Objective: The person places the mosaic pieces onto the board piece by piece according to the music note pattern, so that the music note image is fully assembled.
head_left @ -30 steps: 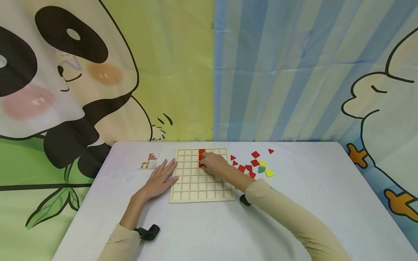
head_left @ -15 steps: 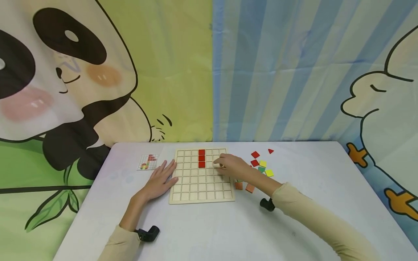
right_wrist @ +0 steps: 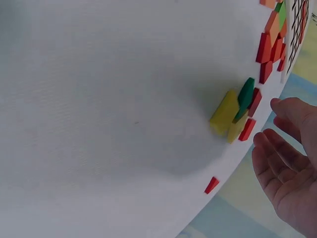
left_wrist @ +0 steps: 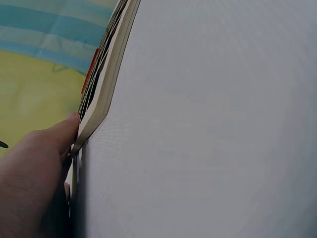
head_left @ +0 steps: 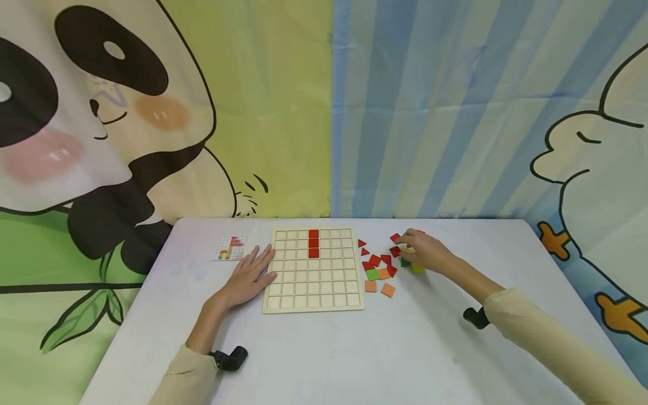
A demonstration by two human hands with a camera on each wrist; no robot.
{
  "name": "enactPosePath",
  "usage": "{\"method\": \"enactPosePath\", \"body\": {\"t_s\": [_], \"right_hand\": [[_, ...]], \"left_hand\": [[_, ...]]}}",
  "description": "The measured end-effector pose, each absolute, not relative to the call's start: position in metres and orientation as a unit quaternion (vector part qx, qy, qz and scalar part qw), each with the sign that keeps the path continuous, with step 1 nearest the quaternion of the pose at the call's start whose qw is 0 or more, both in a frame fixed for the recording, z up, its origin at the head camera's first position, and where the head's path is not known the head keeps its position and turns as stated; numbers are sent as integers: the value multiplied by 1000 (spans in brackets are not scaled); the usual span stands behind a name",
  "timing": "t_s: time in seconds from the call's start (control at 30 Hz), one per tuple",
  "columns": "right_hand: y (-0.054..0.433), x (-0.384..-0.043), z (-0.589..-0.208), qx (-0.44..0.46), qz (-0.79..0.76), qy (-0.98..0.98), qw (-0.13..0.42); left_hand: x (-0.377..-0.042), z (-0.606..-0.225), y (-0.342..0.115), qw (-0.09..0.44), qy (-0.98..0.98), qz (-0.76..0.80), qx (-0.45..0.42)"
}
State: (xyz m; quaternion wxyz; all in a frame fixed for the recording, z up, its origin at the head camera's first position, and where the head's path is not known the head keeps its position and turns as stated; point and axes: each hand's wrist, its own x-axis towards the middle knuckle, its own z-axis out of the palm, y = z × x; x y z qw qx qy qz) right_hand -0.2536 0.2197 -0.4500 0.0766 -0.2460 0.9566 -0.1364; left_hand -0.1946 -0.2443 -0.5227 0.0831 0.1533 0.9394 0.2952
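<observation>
A pale wooden grid board (head_left: 301, 287) lies flat on the table. Three red square tiles (head_left: 314, 243) fill neighbouring cells of one column, starting at its far edge. With spread fingers, my left hand (head_left: 246, 284) rests against the board's left edge; the left wrist view shows the thumb touching the board's side. My right hand (head_left: 427, 251) hovers over the loose tiles to the right, thumb and fingers apart. In the right wrist view nothing shows between its fingers. Near it are a green tile (right_wrist: 244, 99), a yellow tile (right_wrist: 226, 112) and red tiles, partly hidden by the hand in the head view.
Left of the board lies a small pattern card (head_left: 230, 248) with a coloured figure on a grid. Loose red triangles (head_left: 361, 243), orange squares (head_left: 387, 289) and a light green tile (head_left: 372, 274) lie between board and right hand. A printed curtain (head_left: 405, 112) hangs behind the table.
My right hand has left the red tiles on the board and moved right, over the loose tiles. The left hand stays at the board's edge.
</observation>
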Motion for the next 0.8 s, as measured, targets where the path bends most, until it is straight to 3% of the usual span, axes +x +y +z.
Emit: {"method": "enactPosePath", "body": {"t_s": [0.37,0.63,0.8], "right_hand": [[236,-239,-458,-248,-163,953,65],[235,-237,-458,-278,-157,947,28],[228,-237,-458,-284,-170,943,41]], "left_hand": [[-194,-523,-243,82,940,294,153],[-194,-522,-242,80,941,292,153],[-194,-522,-243,80,941,292,152]]}}
